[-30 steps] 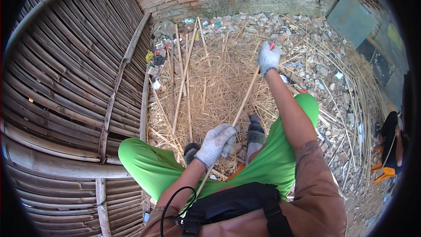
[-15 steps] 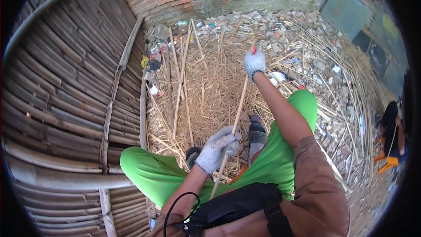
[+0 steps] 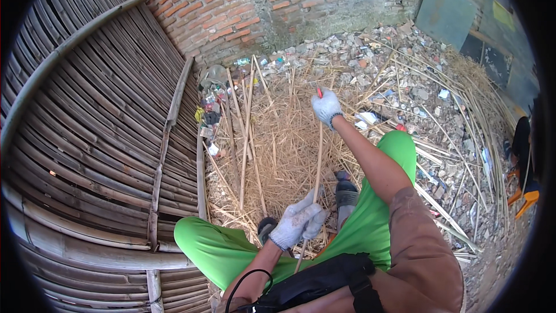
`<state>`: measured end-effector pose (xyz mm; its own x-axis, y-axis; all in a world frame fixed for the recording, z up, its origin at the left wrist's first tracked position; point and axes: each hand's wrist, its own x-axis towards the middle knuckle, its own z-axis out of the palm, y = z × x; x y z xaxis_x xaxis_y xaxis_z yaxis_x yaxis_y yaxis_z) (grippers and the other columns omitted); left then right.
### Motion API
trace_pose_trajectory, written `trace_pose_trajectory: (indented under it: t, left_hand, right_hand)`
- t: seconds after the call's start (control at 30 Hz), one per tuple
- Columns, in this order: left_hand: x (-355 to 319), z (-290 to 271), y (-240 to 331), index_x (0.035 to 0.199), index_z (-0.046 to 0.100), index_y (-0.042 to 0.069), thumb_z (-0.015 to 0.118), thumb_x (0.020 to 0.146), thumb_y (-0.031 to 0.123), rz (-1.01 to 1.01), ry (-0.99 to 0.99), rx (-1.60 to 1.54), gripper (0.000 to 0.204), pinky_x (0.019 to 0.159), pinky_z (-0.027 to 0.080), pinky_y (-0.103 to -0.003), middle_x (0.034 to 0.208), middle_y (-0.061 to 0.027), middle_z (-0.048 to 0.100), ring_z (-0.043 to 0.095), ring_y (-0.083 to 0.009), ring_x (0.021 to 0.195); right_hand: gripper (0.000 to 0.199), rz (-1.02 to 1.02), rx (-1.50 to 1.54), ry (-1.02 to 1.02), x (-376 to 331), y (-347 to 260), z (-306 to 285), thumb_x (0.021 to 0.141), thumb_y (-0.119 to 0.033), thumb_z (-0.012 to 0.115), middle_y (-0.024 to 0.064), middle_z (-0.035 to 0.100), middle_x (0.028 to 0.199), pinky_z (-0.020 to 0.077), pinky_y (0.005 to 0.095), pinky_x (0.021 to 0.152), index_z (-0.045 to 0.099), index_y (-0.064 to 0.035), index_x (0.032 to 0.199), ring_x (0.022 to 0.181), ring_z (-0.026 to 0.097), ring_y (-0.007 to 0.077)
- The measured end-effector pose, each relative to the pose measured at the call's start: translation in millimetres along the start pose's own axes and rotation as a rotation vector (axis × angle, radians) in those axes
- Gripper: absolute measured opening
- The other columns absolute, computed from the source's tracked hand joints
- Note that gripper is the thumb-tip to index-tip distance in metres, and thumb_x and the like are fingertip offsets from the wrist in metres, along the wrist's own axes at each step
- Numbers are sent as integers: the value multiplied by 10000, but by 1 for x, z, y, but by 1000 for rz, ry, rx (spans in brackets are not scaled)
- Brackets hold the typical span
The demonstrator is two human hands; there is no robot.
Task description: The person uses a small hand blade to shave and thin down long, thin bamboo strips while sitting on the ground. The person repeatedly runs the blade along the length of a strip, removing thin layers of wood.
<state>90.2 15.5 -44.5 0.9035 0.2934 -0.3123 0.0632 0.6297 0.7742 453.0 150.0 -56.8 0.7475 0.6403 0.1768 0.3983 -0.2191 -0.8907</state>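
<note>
My left hand (image 3: 299, 220), in a pale work glove, is closed around a long thin bamboo stick (image 3: 319, 159) between my knees. The stick's lower end passes down toward my lap; its upper end reaches my gloved right hand (image 3: 326, 108). That hand is a closed fist, with a short red handle end (image 3: 319, 92) sticking out at the top. The rest of the red-handled tool is hidden by the glove. Below the stick lies a heap of straw-like bamboo shavings (image 3: 284, 156).
Several loose bamboo sticks (image 3: 248, 133) lie to the left, beside a bamboo-slat wall (image 3: 87, 139). A brick wall (image 3: 220, 11) stands at the back. Rubble (image 3: 405, 90) and long bamboo strips (image 3: 483, 122) spread to the right. At the far right is another person (image 3: 521, 145).
My right hand has come slightly left and nearer along the stick. The left hand still grips it, lower in view. The stick stands more upright, and the whole view has shifted a little.
</note>
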Motion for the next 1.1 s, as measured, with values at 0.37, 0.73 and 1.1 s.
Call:
trace_pose_trajectory:
  t: [0.37,0.73,1.1]
  left_hand:
    - [-70,35,24,1738,191,49,586,1147,263,31,29,584,742,656,604,-294,994,-58,686,698,-140,784]
    - [-164,-45,2,1333,721,21,727,1069,304,309,630,882,387,595,513,-260,822,7,661,584,-70,657]
    - [-95,-227,-163,1179,631,27,556,1145,251,321,1038,805,239,777,561,-426,969,-117,700,649,-211,877]
  right_hand:
    - [286,21,612,177,-11,-90,-72,1082,-284,621,94,686,799,536,375,560,658,-4,1131,601,663,210]
    - [500,36,119,-335,-55,-74,-154,1037,-569,665,70,752,827,541,316,566,724,-75,1087,652,696,153]
    - [460,513,225,-493,-212,254,-59,941,-401,732,258,771,1106,559,477,983,738,-51,1240,1110,732,350]
